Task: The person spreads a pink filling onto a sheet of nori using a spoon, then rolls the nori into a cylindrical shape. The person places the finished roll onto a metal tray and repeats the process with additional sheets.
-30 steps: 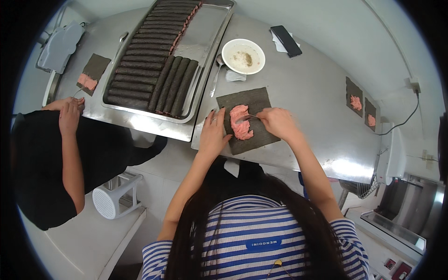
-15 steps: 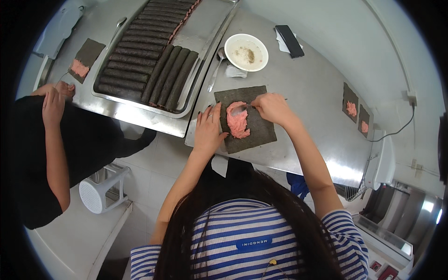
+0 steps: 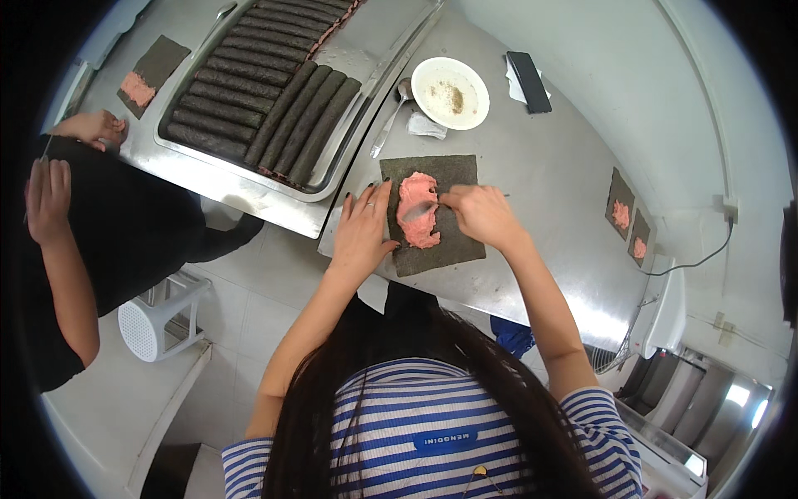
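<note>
A dark green seaweed sheet [image 3: 453, 245] lies flat in front of me near the table's edge. Pink minced paste [image 3: 418, 185] covers a strip on its left half. My left hand [image 3: 363, 223] rests flat at the sheet's left edge, fingers spread, the thumb at its lower left. In my right hand [image 3: 482, 214] is a metal spoon [image 3: 420, 210], gripped by the handle. The bowl of the spoon lies tilted on the paste, and the handle's thin end sticks out beyond my knuckles.
A metal tray [image 3: 312, 196] of seaweed rolls [image 3: 224, 100] stands at left. Beyond the sheet are a white bowl [image 3: 449, 71], another spoon [image 3: 386, 129] and a phone [image 3: 529, 81]. Smaller paste-topped sheets [image 3: 617, 187] lie far right. A co-worker's hands [image 3: 50, 191] are at far left.
My right hand and the spoon have moved down along the paste toward me. The paste strip looks a little more spread. The view has shifted slightly. The co-worker's near hand has moved left.
</note>
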{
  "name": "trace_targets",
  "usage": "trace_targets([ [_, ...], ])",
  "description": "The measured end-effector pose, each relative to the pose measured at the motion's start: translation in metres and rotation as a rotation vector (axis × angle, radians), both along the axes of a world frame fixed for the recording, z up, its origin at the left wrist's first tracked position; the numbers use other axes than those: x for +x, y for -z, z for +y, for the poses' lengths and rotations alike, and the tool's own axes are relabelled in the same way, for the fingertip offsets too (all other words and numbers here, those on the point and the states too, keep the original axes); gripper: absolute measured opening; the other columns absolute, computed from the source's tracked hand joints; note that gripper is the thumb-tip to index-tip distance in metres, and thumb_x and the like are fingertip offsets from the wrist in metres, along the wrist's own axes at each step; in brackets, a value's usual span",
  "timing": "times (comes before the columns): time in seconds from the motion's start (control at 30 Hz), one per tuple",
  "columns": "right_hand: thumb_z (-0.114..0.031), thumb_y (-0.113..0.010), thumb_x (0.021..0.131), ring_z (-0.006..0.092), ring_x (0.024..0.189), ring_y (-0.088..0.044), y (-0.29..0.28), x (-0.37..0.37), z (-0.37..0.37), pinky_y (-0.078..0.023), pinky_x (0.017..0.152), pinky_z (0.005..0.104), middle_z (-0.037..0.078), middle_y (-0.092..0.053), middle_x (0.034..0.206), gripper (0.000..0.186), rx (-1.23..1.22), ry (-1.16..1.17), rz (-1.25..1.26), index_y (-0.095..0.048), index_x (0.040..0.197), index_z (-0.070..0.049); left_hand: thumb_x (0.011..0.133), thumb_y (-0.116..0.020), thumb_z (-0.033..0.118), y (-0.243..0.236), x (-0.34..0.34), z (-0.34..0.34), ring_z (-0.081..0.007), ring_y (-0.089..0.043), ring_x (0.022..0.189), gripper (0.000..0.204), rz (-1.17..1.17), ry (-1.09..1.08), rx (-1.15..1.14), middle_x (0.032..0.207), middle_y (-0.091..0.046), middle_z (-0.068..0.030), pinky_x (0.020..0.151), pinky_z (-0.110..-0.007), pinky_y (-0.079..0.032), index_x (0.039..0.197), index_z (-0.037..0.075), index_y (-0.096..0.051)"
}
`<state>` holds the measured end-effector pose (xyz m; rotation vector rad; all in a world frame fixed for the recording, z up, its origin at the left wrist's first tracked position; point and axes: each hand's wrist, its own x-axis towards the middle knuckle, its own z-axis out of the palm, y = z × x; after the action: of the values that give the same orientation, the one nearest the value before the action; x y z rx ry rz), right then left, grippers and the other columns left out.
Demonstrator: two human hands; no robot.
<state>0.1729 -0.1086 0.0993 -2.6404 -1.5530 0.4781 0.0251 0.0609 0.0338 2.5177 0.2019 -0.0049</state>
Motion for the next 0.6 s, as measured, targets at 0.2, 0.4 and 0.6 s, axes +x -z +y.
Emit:
trace_targets([
  [0.2, -0.003, -0.053, 0.071, 0.0318, 0.076, -0.064, 0.001, 0.032, 0.028, -0.050, 0.065, 0.0435, 0.010, -0.065, 0.086, 0.024, 0.079, 0.071, -0.102, -0.069, 0.088, -0.009, 0.059, -0.085, 0.020, 0.000, 0.001, 0.002, -0.0297, -0.040, 0.130, 0.105, -0.031, -0.017, 0.006, 0.131, -0.048, -0.0162, 0.109, -0.048, -0.029, 0.143, 0.002, -0.023],
  [0.4, -0.005, -0.054, 0.073, 0.0312, 0.074, -0.064, -0.015, 0.011, 0.015, -0.050, 0.062, 0.0430, 0.009, -0.063, 0.084, 0.019, -0.027, -0.058, -0.071, -0.067, 0.086, -0.008, 0.060, -0.085, 0.021, -0.001, -0.001, 0.000, -0.0329, -0.039, 0.129, 0.107, -0.045, -0.019, 0.011, 0.133, -0.047, -0.0155, 0.109, -0.049, -0.027, 0.144, 0.002, -0.022],
  [0.6, -0.005, -0.055, 0.073, 0.0302, 0.066, -0.062, 0.003, 0.018, 0.028, -0.050, 0.057, 0.0413, 0.009, -0.059, 0.080, 0.018, 0.148, 0.029, -0.214, -0.064, 0.088, -0.007, 0.061, -0.084, 0.025, 0.000, -0.003, 0.000, -0.0338, -0.038, 0.130, 0.107, -0.028, -0.021, 0.057, 0.134, -0.046, -0.0130, 0.109, -0.052, -0.024, 0.144, 0.003, -0.022],
])
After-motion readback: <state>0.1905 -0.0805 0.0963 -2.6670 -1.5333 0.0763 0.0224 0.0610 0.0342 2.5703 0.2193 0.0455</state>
